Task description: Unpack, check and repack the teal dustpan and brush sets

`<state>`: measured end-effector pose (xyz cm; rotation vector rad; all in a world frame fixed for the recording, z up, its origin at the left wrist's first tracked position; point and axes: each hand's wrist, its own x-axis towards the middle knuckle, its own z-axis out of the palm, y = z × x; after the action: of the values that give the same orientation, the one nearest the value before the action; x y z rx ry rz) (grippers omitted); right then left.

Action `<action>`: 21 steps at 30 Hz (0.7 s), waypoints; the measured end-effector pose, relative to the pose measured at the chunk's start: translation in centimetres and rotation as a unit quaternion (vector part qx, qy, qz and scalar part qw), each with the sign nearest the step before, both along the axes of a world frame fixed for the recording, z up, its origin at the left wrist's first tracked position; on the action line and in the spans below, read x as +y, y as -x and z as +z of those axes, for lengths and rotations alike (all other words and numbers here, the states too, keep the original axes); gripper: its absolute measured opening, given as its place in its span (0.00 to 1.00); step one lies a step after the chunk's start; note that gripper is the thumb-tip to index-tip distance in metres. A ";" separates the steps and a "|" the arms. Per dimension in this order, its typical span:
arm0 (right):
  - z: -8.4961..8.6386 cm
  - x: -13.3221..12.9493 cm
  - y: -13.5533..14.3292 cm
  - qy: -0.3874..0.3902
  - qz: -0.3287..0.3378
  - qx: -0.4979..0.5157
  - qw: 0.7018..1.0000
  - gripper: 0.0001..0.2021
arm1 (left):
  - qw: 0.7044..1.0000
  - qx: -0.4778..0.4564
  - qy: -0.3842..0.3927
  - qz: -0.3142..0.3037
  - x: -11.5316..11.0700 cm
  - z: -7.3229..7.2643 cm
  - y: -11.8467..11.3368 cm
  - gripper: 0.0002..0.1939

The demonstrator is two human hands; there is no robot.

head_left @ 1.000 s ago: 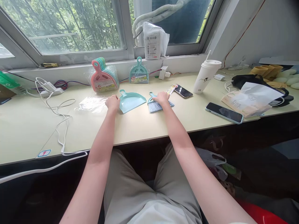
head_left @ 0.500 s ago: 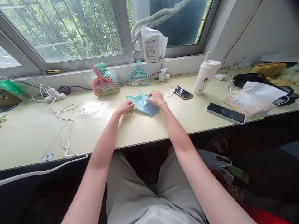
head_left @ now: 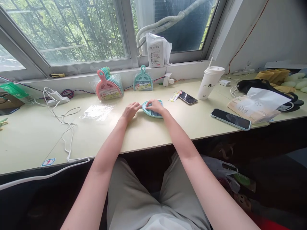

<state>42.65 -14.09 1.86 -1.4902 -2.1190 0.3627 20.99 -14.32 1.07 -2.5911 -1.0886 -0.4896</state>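
Observation:
A teal dustpan (head_left: 153, 115) lies flat on the table, its handle pointing left. My left hand (head_left: 131, 111) is closed around the handle end. Inside the pan lies a small brush (head_left: 157, 111) with blue-grey bristles. My right hand (head_left: 154, 106) is closed on the brush, its fingers covering the handle. Behind them, a packaged teal dustpan set (head_left: 143, 80) leans against the sill, and a stack of packaged sets with a pink one (head_left: 107, 88) in front stands to its left.
Clear plastic wrapping (head_left: 97, 111) and white cables (head_left: 69, 123) lie to the left. Rightward are a card (head_left: 175, 95), a phone (head_left: 188, 97), a white cup (head_left: 209, 83), another phone (head_left: 230, 119) and a tissue pack (head_left: 254, 107). The table's front edge (head_left: 148, 147) is near my forearms.
The brush has moved left and turned, from lying across the pan to lying within it. My left hand has shifted right and up onto the dustpan's handle.

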 end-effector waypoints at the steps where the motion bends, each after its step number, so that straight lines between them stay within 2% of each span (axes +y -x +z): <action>1: -0.1 0.1 0.0 0.000 0.002 0.009 1.000 0.08 | 1.000 0.007 -0.001 -0.001 -0.1 -0.1 -0.3 0.20; 7: -0.2 0.6 -0.2 0.015 -0.010 -0.001 1.000 0.08 | 0.998 0.019 0.040 0.040 -0.5 0.1 -1.3 0.22; 14: 1.4 -0.5 1.0 0.034 -0.063 -0.084 0.994 0.08 | 0.985 -0.119 0.119 0.027 -0.3 0.0 -1.0 0.21; 21: 2.0 -0.6 1.0 0.066 -0.057 -0.102 0.991 0.07 | 0.979 -0.139 0.145 0.028 0.0 -0.4 -1.1 0.19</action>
<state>41.70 -14.72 3.85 -1.7828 -2.1895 0.3247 22.11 -14.27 0.70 -2.7901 -1.4145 -0.7480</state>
